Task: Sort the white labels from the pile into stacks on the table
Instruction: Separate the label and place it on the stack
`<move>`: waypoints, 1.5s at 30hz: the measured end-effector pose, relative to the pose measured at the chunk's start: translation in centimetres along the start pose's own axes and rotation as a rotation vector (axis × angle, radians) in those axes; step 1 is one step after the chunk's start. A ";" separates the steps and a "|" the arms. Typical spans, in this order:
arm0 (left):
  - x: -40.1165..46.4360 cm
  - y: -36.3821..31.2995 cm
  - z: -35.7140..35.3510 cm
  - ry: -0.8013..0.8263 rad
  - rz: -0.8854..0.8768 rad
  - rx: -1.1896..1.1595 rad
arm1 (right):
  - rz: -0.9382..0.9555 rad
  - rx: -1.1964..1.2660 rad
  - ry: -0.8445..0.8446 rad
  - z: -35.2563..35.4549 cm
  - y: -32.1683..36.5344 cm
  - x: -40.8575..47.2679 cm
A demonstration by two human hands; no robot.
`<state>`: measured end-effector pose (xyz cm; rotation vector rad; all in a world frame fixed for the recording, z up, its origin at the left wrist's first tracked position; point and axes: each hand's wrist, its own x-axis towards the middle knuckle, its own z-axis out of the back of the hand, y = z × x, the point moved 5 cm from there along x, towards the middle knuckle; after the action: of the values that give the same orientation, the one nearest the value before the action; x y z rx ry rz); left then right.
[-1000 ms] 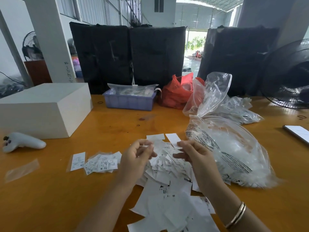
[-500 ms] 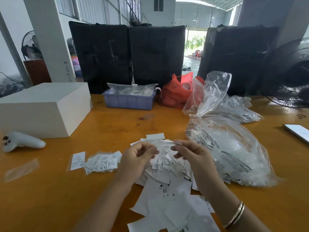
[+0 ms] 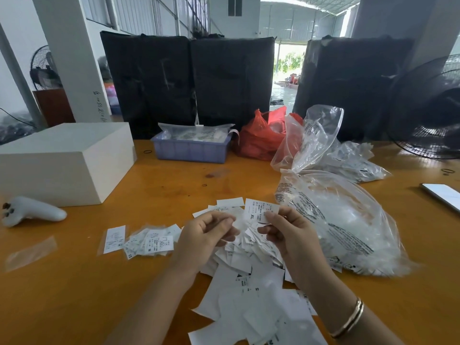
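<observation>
Reading the size on an XL label (image 3: 260, 210), pinched face-up in the right hand (image 3: 286, 235) above the pile of white labels (image 3: 249, 277).
The left hand (image 3: 209, 235) curls over the pile, apparently holding nothing; sorted labels (image 3: 149, 241) sit left on the table (image 3: 74, 295).

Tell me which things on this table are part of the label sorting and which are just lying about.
Part of the job:
right hand, pinching the XL label
left hand, fingers curled over the pile
label pile
sorted labels left of the pile

Lying about:
white box
white controller
blue tray
red bag
clear bags
phone
</observation>
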<state>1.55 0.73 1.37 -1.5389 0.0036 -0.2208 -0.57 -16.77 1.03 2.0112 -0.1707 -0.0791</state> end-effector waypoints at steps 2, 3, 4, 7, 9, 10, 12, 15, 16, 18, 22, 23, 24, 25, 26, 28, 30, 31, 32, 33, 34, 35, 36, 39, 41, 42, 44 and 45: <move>0.0 0.0 0.0 0.003 0.009 -0.005 | 0.006 -0.027 -0.012 0.0 0.0 -0.1; 0.0 0.0 0.0 0.002 0.013 -0.007 | 0.011 -0.039 -0.013 0.0 0.0 0.0; 0.0 0.0 0.0 0.000 0.017 -0.006 | 0.013 -0.045 -0.017 -0.1 0.0 -0.1; 0.0 0.1 0.1 -0.003 0.025 0.015 | 0.024 -0.058 -0.022 0.0 -0.1 0.0; 0.0 0.2 0.1 -0.001 0.029 0.018 | 0.032 -0.089 -0.019 0.0 -0.1 0.0; 0.0 0.2 0.1 -0.002 0.028 0.024 | 0.036 -0.108 -0.018 -0.1 -0.1 0.0; 0.1 0.2 0.1 -0.011 0.026 0.041 | 0.044 -0.115 -0.021 -0.1 -0.1 0.0; 0.1 0.2 0.2 -0.016 0.027 0.056 | 0.052 -0.043 -0.043 -0.1 0.1 -0.1; 0.1 0.2 0.2 -0.016 0.026 0.062 | 0.052 -0.024 -0.050 0.0 0.2 -0.1; 0.0 0.2 0.2 -0.020 0.022 0.071 | 0.046 -0.015 -0.053 0.0 0.1 -0.1; 0.1 0.2 0.3 -0.041 0.019 0.061 | 0.052 -0.142 -0.019 -0.5 -0.2 -0.3; 0.2 0.2 0.3 -0.043 0.020 0.060 | 0.060 -0.178 -0.009 -0.7 -0.2 -0.3; 0.2 0.2 0.3 -0.043 0.022 0.056 | 0.071 -0.211 0.002 -0.8 -0.2 -0.3; 0.2 0.2 0.3 -0.042 0.024 0.051 | 0.081 -0.237 0.012 -0.9 -0.2 -0.3; 0.1 0.2 0.4 -0.043 0.026 0.047 | 0.087 -0.252 0.019 -1.0 -0.2 -0.3; 0.1 0.2 0.5 -0.049 0.029 0.038 | 0.096 -0.251 0.022 -1.0 -0.1 -0.4; 0.1 0.3 0.6 -0.055 0.028 0.028 | 0.095 -0.225 0.012 -0.9 -0.1 -0.3; 0.2 0.3 0.6 -0.055 0.027 0.026 | 0.093 -0.208 0.008 -0.9 -0.1 -0.3; 0.2 0.3 0.6 -0.054 0.025 0.027 | 0.090 -0.189 0.006 -0.8 -0.1 -0.3; 0.2 0.3 0.6 -0.055 0.024 0.030 | 0.088 -0.166 0.002 -0.7 -0.1 -0.2; 0.2 0.3 0.6 -0.057 0.022 0.032 | 0.084 -0.140 -0.005 -0.6 -0.1 -0.2; 0.2 0.3 0.6 -0.061 0.020 0.032 | 0.077 -0.111 -0.014 -0.5 -0.1 -0.2; 0.2 0.3 0.7 -0.067 0.018 0.031 | 0.070 -0.085 -0.022 -0.3 -0.1 -0.2; 0.2 0.2 0.8 -0.085 0.010 0.035 | 0.058 -0.055 -0.018 -0.2 -0.1 -0.1; 0.2 0.2 0.9 -0.095 0.005 0.039 | 0.057 -0.069 -0.004 -0.3 -0.2 -0.1; 0.2 0.2 0.9 -0.100 0.002 0.046 | 0.055 -0.082 0.003 -0.4 -0.2 -0.2; 0.2 0.1 0.9 -0.106 -0.004 0.062 | 0.048 -0.106 0.017 -0.7 -0.3 -0.2; 0.2 0.1 0.9 -0.108 -0.010 0.074 | 0.045 -0.114 0.022 -0.7 -0.3 -0.1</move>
<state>1.93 1.62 1.31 -1.4759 -0.0960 -0.1441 -0.58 -15.96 1.08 1.8934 -0.1926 -0.0370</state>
